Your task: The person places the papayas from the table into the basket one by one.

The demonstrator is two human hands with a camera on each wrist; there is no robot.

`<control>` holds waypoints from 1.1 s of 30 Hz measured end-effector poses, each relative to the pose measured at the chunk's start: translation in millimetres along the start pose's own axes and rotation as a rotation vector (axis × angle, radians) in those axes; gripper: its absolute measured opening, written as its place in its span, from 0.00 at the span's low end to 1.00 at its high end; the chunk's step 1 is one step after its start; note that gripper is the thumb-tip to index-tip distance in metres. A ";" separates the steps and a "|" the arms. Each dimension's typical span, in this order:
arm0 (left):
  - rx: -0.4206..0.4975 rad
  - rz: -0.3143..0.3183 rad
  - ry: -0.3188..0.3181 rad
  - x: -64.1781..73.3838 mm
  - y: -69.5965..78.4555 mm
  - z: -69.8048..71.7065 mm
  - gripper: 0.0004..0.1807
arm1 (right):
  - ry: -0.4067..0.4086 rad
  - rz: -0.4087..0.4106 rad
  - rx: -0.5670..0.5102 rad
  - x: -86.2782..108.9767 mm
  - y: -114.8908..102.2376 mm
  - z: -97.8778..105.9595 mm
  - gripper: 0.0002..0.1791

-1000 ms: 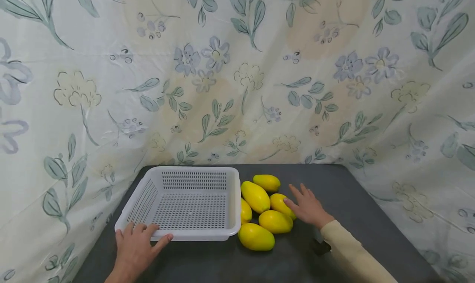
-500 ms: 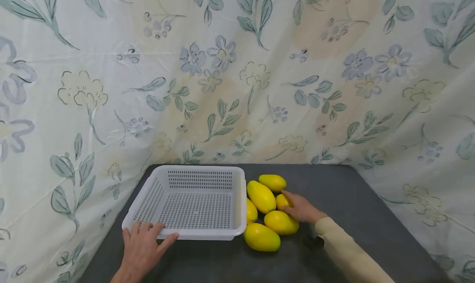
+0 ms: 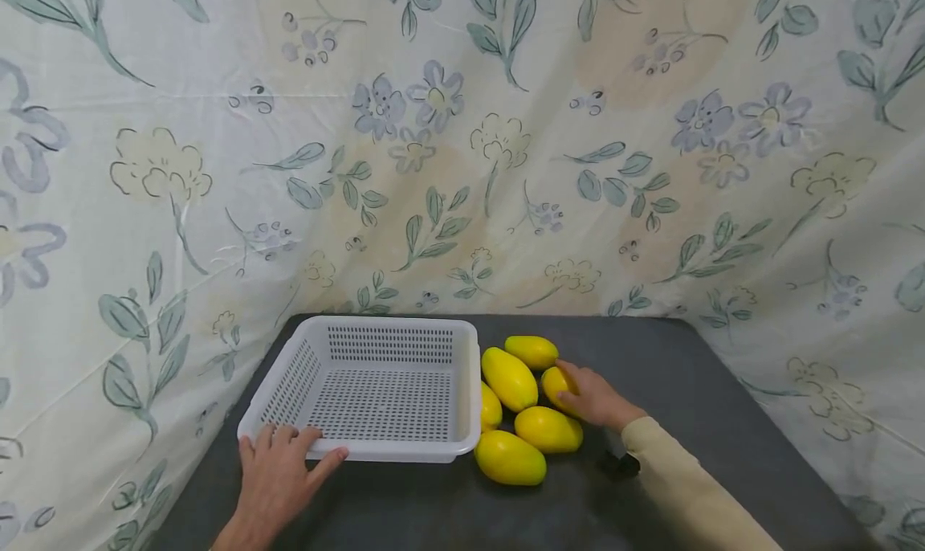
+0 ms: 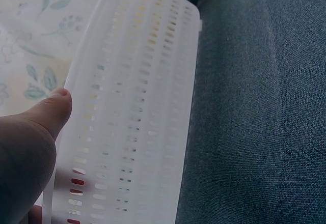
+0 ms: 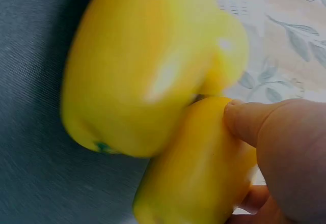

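A white perforated plastic basket [image 3: 393, 448] stands on the dark table in the head view. My left hand [image 3: 278, 475] holds its near left rim, the fingers over the edge and the thumb [image 4: 53, 109] at the rim in the left wrist view. To the basket's right lie several yellow mangoes [image 3: 510, 459]. My right hand [image 3: 596, 398] grips the rightmost mango [image 3: 555, 386] of the cluster. In the right wrist view the thumb [image 5: 247, 119] lies on top of that mango, with other fingers partly hidden on its far side. A bigger-looking mango [image 5: 137, 71] touches it there.
The dark tabletop [image 3: 665, 374] runs out to the right of the mangoes. A floral cloth [image 3: 462, 173] hangs behind the table and along both sides. One mango [image 3: 490, 407] sits partly hidden behind the basket's right wall.
My right hand has come down leftward from beside the cluster and taken hold of the rightmost mango, which has shifted slightly. The left hand stays on the basket rim; the view has shifted a little.
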State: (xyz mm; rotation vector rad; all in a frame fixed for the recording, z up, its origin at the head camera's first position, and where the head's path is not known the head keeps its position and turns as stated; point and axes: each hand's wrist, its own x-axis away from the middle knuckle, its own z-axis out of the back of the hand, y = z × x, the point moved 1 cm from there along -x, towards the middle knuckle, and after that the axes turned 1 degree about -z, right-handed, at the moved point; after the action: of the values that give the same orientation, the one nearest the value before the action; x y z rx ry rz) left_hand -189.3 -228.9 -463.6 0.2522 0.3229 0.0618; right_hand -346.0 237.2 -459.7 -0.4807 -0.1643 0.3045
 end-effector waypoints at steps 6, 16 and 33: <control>0.002 -0.013 -0.001 -1.1 0.3 2.7 0.33 | 0.058 0.075 0.055 10.4 -10.6 32.0 0.35; 0.012 0.015 -0.079 -2.9 0.8 4.1 0.35 | 0.087 0.081 0.089 28.2 -31.9 59.7 0.35; 0.042 0.023 -0.067 -3.0 1.7 5.7 0.35 | 0.066 0.133 0.065 6.0 -93.8 54.5 0.38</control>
State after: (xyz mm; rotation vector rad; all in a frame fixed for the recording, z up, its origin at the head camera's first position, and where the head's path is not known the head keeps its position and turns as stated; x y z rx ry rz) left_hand -190.3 -228.8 -457.0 0.2991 0.2547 0.0694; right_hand -329.4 183.5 -366.8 -0.4376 -0.0584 0.4224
